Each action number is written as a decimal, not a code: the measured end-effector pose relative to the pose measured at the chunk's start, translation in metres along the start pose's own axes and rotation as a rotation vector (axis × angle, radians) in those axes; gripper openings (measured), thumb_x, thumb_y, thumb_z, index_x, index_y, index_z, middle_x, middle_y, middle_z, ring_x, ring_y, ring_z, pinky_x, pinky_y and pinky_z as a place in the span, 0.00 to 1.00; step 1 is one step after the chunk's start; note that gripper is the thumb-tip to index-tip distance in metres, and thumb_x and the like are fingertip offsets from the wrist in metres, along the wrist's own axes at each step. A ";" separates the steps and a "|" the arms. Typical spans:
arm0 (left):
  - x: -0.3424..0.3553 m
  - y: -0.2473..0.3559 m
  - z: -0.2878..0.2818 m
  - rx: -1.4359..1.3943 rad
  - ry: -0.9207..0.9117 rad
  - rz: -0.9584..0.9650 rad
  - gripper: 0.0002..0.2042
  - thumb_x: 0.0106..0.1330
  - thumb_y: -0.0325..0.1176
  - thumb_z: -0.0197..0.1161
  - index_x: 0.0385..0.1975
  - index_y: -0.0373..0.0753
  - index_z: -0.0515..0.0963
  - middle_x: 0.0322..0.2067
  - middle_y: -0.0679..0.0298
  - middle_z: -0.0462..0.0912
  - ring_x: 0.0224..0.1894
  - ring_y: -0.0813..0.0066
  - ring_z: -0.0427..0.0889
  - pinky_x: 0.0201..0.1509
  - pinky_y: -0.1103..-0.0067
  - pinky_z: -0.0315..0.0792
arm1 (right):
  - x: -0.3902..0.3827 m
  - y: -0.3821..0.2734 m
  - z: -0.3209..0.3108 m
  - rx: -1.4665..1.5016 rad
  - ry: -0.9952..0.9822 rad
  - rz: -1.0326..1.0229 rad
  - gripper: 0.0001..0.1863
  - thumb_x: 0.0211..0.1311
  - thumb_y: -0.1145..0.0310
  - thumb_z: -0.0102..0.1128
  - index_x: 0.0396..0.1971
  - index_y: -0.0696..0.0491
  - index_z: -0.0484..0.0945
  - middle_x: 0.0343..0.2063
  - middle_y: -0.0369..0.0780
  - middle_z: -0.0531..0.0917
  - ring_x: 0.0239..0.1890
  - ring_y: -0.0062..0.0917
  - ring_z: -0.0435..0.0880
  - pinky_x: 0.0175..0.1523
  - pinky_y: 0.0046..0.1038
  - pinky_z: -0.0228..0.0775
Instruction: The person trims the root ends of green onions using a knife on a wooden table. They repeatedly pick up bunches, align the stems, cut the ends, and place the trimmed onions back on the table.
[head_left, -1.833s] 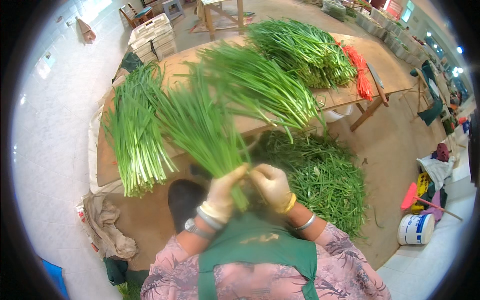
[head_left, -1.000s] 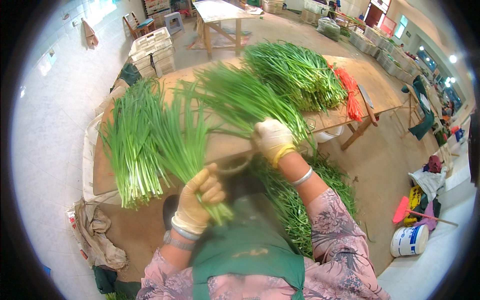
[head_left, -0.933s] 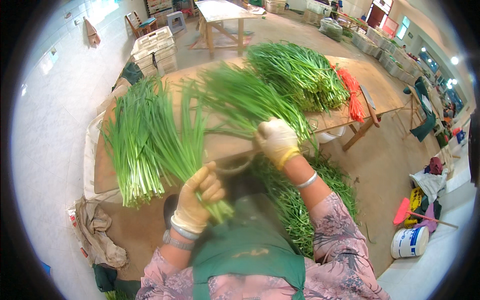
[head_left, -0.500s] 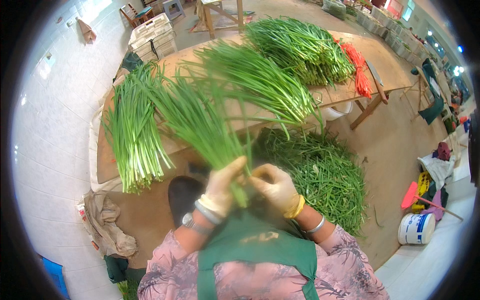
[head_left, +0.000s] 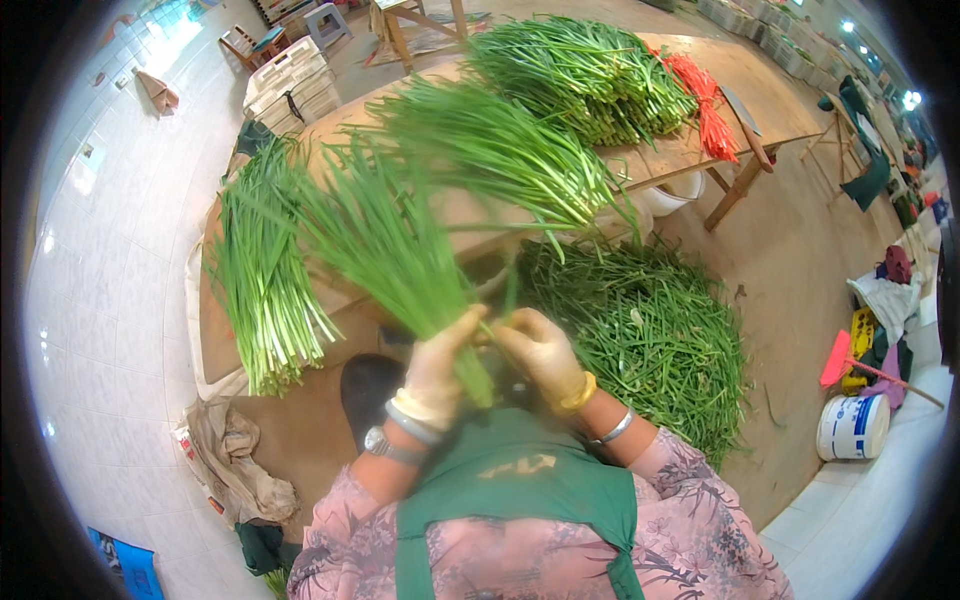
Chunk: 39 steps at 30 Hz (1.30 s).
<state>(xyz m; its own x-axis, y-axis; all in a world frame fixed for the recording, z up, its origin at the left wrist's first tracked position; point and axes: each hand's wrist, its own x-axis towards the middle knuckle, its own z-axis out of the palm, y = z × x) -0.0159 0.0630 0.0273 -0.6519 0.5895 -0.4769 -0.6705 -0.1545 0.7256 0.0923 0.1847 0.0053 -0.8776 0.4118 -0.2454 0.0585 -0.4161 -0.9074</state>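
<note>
My left hand (head_left: 440,365), in a pale glove, is closed round the lower stems of a bunch of garlic chives (head_left: 390,250). Its leaves fan up and left over the table, and the stem ends poke out below my fist. Close beside it, my gloved right hand (head_left: 540,360) is pinched; a blurred green chive leaf (head_left: 512,285) rises from its fingertips. More chives lie on the wooden table: a loose pile (head_left: 265,280) at left, another pile (head_left: 520,150) in the middle, and a thick stack (head_left: 600,80) behind.
Red ties (head_left: 705,110) and a knife (head_left: 745,120) lie at the table's right end. A big heap of green leaf scraps (head_left: 640,340) covers the floor by my right arm. Farther right stand a white bucket (head_left: 855,428) and a red-headed squeegee (head_left: 835,358). Crates (head_left: 290,85) are stacked behind.
The view has shifted slightly, so the table sits higher in it. Both hands stay close together at the bunch, the left still gripping it and the right still pinched.
</note>
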 end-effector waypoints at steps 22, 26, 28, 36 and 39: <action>-0.006 -0.003 -0.013 -0.053 -0.146 0.004 0.13 0.69 0.29 0.63 0.50 0.33 0.78 0.40 0.59 0.84 0.42 0.69 0.83 0.46 0.73 0.79 | 0.005 -0.004 -0.002 -0.037 -0.137 0.039 0.15 0.70 0.60 0.56 0.41 0.57 0.80 0.34 0.39 0.84 0.36 0.22 0.82 0.41 0.25 0.75; 0.001 -0.016 -0.011 -0.027 -0.052 0.134 0.12 0.69 0.29 0.63 0.49 0.34 0.79 0.40 0.59 0.84 0.44 0.68 0.82 0.50 0.72 0.78 | -0.019 0.036 -0.039 -0.290 -0.008 -0.288 0.13 0.70 0.63 0.53 0.40 0.57 0.80 0.32 0.39 0.83 0.31 0.23 0.81 0.36 0.26 0.76; 0.006 -0.008 -0.016 -0.112 -0.082 0.118 0.13 0.68 0.29 0.64 0.50 0.33 0.79 0.41 0.59 0.84 0.46 0.67 0.82 0.53 0.71 0.77 | -0.035 0.043 -0.070 0.248 0.115 0.266 0.12 0.69 0.67 0.54 0.40 0.58 0.82 0.27 0.37 0.80 0.30 0.26 0.80 0.35 0.29 0.76; 0.010 0.006 -0.021 -0.431 -0.219 -0.140 0.11 0.68 0.30 0.60 0.47 0.33 0.77 0.37 0.61 0.81 0.38 0.71 0.81 0.54 0.66 0.78 | -0.049 -0.018 -0.115 -1.441 0.280 -0.118 0.09 0.66 0.67 0.55 0.41 0.52 0.82 0.31 0.47 0.84 0.38 0.42 0.85 0.44 0.37 0.77; 0.007 0.018 -0.024 -0.606 -0.386 -0.229 0.15 0.71 0.30 0.56 0.54 0.31 0.73 0.24 0.70 0.65 0.23 0.80 0.65 0.33 0.79 0.68 | -0.006 -0.086 -0.057 -1.389 0.305 -0.702 0.12 0.62 0.67 0.60 0.45 0.50 0.80 0.36 0.44 0.83 0.38 0.42 0.83 0.42 0.38 0.77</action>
<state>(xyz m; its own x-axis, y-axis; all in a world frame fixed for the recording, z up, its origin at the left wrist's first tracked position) -0.0412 0.0454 0.0246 -0.3770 0.8782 -0.2944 -0.9246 -0.3379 0.1761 0.1198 0.2641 0.0658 -0.8018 0.4067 0.4380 0.2208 0.8825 -0.4152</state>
